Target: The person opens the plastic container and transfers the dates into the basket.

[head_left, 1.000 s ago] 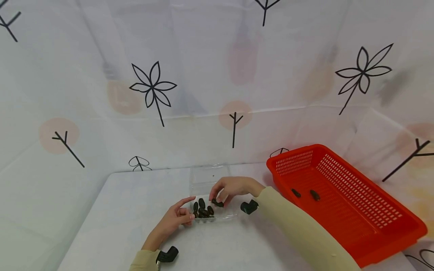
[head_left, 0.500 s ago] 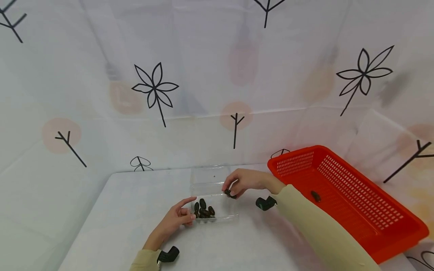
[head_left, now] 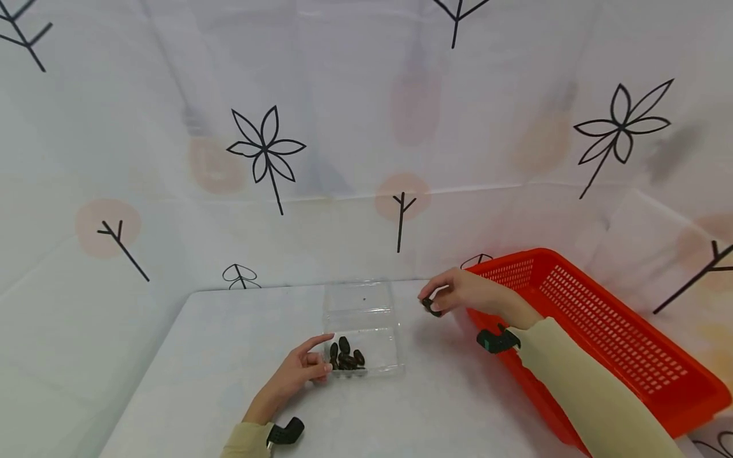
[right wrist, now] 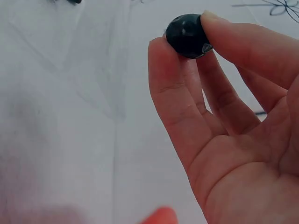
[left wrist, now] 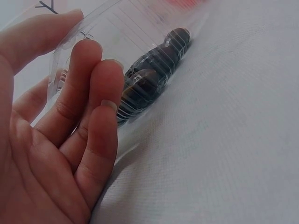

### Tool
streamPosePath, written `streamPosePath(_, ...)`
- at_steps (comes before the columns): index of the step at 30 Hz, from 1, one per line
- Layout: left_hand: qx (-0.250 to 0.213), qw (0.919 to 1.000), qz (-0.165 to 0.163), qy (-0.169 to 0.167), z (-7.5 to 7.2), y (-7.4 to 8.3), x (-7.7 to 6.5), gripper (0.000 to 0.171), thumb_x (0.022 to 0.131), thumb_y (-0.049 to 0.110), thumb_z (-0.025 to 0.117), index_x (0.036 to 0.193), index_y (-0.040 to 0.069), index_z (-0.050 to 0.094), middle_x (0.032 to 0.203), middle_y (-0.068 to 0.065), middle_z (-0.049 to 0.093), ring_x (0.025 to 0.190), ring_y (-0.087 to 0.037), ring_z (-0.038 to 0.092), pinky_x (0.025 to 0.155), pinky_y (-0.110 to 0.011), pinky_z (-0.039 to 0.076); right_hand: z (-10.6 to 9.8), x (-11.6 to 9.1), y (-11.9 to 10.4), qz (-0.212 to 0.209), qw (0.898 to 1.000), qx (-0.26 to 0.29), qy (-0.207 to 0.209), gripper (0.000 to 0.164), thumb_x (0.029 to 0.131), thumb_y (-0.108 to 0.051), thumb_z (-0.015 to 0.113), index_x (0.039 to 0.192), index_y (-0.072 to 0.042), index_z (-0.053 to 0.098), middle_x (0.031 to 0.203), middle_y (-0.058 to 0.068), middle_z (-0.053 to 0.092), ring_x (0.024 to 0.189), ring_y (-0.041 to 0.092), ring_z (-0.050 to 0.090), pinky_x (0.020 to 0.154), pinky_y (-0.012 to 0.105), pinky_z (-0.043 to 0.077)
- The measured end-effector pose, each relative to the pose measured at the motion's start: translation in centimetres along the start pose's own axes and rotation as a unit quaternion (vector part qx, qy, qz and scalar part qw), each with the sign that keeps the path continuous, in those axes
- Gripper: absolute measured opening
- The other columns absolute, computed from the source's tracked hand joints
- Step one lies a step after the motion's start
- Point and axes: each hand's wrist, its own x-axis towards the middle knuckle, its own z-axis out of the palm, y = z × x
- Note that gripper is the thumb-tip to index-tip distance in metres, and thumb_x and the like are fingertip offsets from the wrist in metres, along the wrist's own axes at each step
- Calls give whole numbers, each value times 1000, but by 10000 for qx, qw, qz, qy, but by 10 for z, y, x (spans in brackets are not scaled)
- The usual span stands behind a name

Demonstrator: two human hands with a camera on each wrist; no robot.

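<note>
My right hand (head_left: 464, 294) pinches a dark, glossy oval piece (right wrist: 187, 36) that looks like a date, between thumb and fingertips. It hovers over the table between the clear plastic box (head_left: 380, 350) and the red basket (head_left: 670, 401). Several similar dark pieces (head_left: 346, 355) lie at the left side of the box, whose hinged lid (head_left: 359, 296) is folded back. With its index finger stretched toward the box's left rim, my left hand (head_left: 298, 366) touches that side. In the left wrist view its fingertips (left wrist: 106, 84) lie against the clear wall, dark pieces showing beyond.
The basket stands tilted across the right of the white table (head_left: 229, 343), with my right forearm over its near side. A patterned cloth (head_left: 343, 159) hangs behind the table's far edge. Each wrist carries a small black camera (head_left: 498, 341).
My right hand has lifted the dark oval piece out of the box and carried it right, up to the basket's left edge. The left hand has stayed at the box.
</note>
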Motion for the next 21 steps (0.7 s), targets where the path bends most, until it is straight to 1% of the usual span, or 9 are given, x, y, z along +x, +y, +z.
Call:
streamPosePath(5, -17, 10000, 18, -14, -1, 0, 0, 70, 94, 7, 69, 153, 1, 32, 73, 2, 59, 70, -12, 60, 70, -29, 53, -20, -24, 11, 26, 9988, -133, 474, 25, 93, -12, 68, 118, -9, 71, 113, 14, 66, 99, 32, 62, 87, 44, 51)
streamPosePath(9, -53, 10000, 58, -36, -1, 0, 0, 70, 94, 6, 68, 153, 1, 32, 73, 2, 59, 70, -12, 60, 69, -29, 53, -38, -45, 25, 62, 9963, -281, 805, 28, 94, -14, 69, 121, -8, 70, 117, 12, 65, 101, 31, 61, 86, 42, 51)
streamPosePath(11, -45, 10000, 67, -30, -1, 0, 0, 70, 94, 6, 68, 153, 1, 32, 73, 2, 59, 70, -12, 59, 69, -29, 53, -46, -54, 34, 106, 9946, -312, 984, 29, 94, -15, 69, 123, -8, 69, 117, 13, 66, 101, 31, 62, 86, 42, 52)
streamPosePath(15, -2, 10000, 63, 2, 0, 0, -1, 69, 94, 7, 68, 153, 1, 33, 73, 2, 58, 69, -13, 58, 68, -29, 52, -59, -71, 57, 184, 9890, -227, 1452, 33, 95, -12, 67, 126, -1, 65, 115, 18, 65, 96, 28, 65, 84, 40, 54)
streamPosePath(19, 28, 10000, 29, 33, -1, 0, -1, 69, 94, 8, 69, 153, 2, 34, 72, 2, 57, 69, -13, 57, 67, -29, 51, -69, -85, 80, 415, 9810, -267, 1877, 39, 96, -13, 66, 132, 2, 60, 123, 19, 60, 97, 23, 64, 82, 35, 54)
streamPosePath(21, 45, 10000, 28, 41, -1, 0, -1, 69, 94, 8, 69, 153, 2, 34, 72, 2, 57, 69, -13, 56, 68, -29, 51, -72, -91, 91, 582, 9783, -412, 1944, 43, 97, -15, 65, 136, 3, 57, 127, 20, 59, 99, 22, 63, 82, 35, 54)
